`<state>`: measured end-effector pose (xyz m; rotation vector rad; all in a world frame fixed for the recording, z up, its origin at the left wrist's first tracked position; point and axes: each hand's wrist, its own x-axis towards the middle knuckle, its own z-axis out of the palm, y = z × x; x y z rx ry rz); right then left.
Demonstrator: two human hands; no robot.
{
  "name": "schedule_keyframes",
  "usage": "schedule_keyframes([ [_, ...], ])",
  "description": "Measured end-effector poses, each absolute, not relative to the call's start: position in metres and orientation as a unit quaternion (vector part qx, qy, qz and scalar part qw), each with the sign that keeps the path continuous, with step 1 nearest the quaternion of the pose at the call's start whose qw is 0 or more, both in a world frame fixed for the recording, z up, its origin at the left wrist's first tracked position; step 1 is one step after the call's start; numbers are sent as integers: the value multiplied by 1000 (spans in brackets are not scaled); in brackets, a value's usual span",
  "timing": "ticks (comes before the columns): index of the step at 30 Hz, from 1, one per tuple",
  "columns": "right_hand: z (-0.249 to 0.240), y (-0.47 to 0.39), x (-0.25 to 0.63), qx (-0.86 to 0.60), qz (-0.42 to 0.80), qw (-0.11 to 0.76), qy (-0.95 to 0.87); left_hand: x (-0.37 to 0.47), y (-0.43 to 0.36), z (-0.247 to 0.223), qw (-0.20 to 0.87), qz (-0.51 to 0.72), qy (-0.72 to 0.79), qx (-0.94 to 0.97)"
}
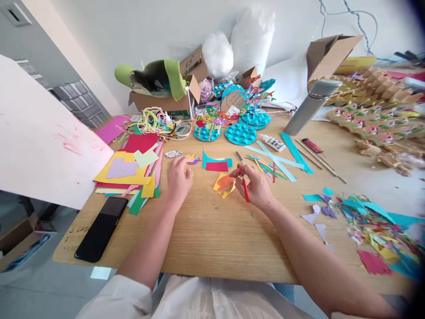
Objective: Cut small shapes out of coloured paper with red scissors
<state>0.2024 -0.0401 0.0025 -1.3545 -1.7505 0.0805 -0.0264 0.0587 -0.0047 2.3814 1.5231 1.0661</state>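
My right hand (255,184) is closed around red-handled scissors (245,188), whose blades point away from me. Just left of them lie yellow and orange paper pieces (223,185) on the wooden table (212,239). My left hand (179,179) hovers low over the table with loosely bent fingers apart, and nothing shows in it. Small purple and yellow cut-outs (193,160) are close to its fingertips, beside a drawn grey-and-white paper cut-out (173,154). Beyond the yellow piece are a dark red paper rectangle (217,166) and a teal offcut (208,158).
Stacked coloured paper (122,170) and a black phone (101,229) lie left. Behind are blue round trays (241,134), a glue bottle (272,142) and a grey flask (310,108). Thin paper strips (267,167) lie right of the scissors; paper scraps (375,235) cover the right side.
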Motion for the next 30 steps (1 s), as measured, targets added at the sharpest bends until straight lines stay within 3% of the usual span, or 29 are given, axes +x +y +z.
schedule_keyframes([
  [4, 13, -48, 189, -469, 79, 345, -809, -13, 17, -15, 123, 264, 333, 897],
  [10, 3, -81, 167, -461, 47, 184, -867, -6, 7, -24, 183, 211, 308, 910],
  [18, -3, -154, 191, -496, 96, 181, -844, -9, 6, -25, 147, 175, 310, 923],
  [21, -11, -185, 230, -532, 33, 208, -820, -10, 8, -27, 133, 152, 311, 929],
  [26, -23, -214, 285, -603, -112, 177, -769, -9, 11, -30, 143, 173, 308, 924],
  [30, -27, -209, 285, -617, -82, 182, -761, -9, 11, -29, 149, 174, 310, 923],
])
